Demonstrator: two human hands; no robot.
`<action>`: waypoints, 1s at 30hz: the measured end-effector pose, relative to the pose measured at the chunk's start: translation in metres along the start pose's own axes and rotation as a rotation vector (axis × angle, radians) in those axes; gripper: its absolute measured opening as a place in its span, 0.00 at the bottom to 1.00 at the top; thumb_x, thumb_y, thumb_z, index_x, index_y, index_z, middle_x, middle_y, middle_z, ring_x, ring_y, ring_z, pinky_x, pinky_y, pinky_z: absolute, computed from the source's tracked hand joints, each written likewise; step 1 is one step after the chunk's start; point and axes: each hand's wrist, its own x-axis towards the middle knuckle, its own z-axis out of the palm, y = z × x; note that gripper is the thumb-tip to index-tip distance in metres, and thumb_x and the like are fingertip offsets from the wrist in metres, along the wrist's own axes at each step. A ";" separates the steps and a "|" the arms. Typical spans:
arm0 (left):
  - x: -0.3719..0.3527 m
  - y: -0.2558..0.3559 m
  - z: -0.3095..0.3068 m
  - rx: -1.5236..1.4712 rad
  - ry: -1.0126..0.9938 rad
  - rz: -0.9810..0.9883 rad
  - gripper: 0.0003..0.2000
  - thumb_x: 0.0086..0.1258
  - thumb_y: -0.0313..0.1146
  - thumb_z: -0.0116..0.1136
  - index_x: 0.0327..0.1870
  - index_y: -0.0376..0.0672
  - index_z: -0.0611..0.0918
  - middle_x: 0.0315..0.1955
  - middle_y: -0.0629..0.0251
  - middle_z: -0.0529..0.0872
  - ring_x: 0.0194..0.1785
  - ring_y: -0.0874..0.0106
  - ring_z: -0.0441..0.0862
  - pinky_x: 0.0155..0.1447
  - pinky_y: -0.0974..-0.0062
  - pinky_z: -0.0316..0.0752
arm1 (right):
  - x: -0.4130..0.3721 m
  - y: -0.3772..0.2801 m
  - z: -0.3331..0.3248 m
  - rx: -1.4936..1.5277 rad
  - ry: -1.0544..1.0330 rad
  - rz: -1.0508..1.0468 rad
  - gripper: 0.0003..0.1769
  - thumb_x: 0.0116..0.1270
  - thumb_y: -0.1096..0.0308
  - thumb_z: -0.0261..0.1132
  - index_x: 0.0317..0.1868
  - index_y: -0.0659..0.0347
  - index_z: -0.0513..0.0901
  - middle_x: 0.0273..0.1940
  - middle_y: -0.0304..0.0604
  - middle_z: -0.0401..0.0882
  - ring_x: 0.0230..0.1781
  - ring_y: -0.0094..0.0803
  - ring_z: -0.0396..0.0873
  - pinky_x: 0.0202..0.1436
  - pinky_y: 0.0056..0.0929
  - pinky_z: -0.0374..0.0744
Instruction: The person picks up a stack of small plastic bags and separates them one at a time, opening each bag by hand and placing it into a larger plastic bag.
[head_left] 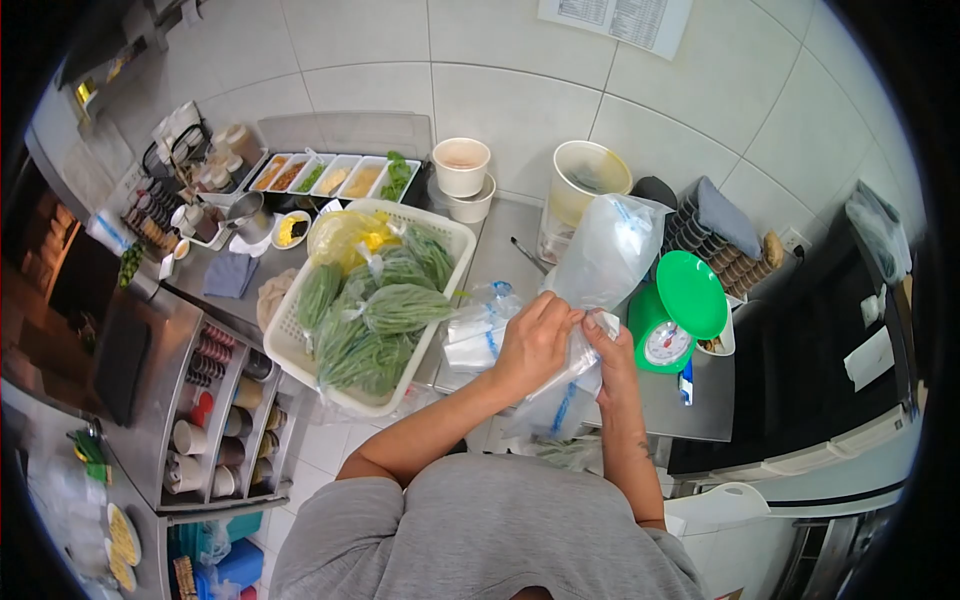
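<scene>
My left hand (537,338) and my right hand (612,352) are close together over the front of the steel counter, both with fingers closed on a clear plastic bag (578,372) with blue print. Behind them a larger clear bag (608,250) stands puffed up. Folded clear bags (474,335) lie left of my left hand. Further left, a white basket (288,335) holds bagged green beans (385,320) and a yellow bag (345,240). To the right of my right hand stands a green dial scale (680,310).
Along the wall are a tray of toppings (335,176), white tubs (461,168) and a yellowish bucket (588,180). A cup shelf (225,420) is at the left. Egg cartons (700,235) stand behind the scale, and a blue packet (686,383) lies near the counter's right part.
</scene>
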 end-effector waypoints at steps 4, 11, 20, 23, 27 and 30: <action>0.006 -0.004 0.000 0.047 0.052 0.098 0.07 0.65 0.25 0.53 0.26 0.33 0.73 0.22 0.56 0.71 0.29 0.60 0.72 0.35 0.66 0.67 | -0.002 -0.003 0.002 0.113 -0.077 -0.100 0.15 0.60 0.65 0.66 0.45 0.64 0.77 0.36 0.35 0.78 0.34 0.19 0.75 0.38 0.18 0.73; 0.035 0.018 -0.021 -1.055 -0.267 -0.480 0.15 0.74 0.38 0.47 0.25 0.41 0.72 0.23 0.71 0.73 0.28 0.78 0.71 0.33 0.78 0.68 | 0.010 0.005 -0.050 0.021 -0.184 -0.003 0.20 0.61 0.56 0.65 0.46 0.64 0.78 0.35 0.35 0.78 0.33 0.20 0.75 0.36 0.20 0.74; 0.076 0.035 -0.034 -0.647 -0.394 -0.228 0.09 0.72 0.34 0.50 0.30 0.43 0.72 0.23 0.74 0.72 0.23 0.82 0.69 0.26 0.82 0.66 | 0.030 -0.063 -0.061 0.365 -0.133 -0.383 0.17 0.65 0.56 0.58 0.45 0.61 0.77 0.34 0.39 0.76 0.36 0.26 0.76 0.39 0.27 0.76; 0.105 0.039 -0.022 -0.439 -0.085 -0.221 0.08 0.71 0.34 0.49 0.32 0.41 0.72 0.22 0.72 0.72 0.21 0.82 0.70 0.25 0.82 0.66 | 0.054 -0.095 -0.020 -0.429 0.152 -0.810 0.12 0.68 0.62 0.55 0.41 0.62 0.79 0.35 0.41 0.77 0.34 0.26 0.77 0.37 0.25 0.76; 0.132 -0.028 0.008 -0.343 -0.296 -0.690 0.09 0.69 0.35 0.49 0.34 0.37 0.73 0.22 0.64 0.77 0.22 0.78 0.73 0.27 0.77 0.69 | 0.092 -0.079 -0.029 -0.580 0.223 -0.509 0.13 0.65 0.64 0.57 0.43 0.65 0.78 0.37 0.43 0.78 0.36 0.28 0.77 0.40 0.25 0.75; 0.090 -0.106 0.049 0.047 -0.196 -0.450 0.10 0.63 0.33 0.50 0.33 0.34 0.76 0.27 0.50 0.81 0.26 0.59 0.78 0.33 0.65 0.73 | 0.102 -0.030 -0.054 -0.552 0.369 -0.252 0.15 0.63 0.66 0.58 0.45 0.68 0.78 0.39 0.45 0.79 0.38 0.29 0.78 0.42 0.25 0.75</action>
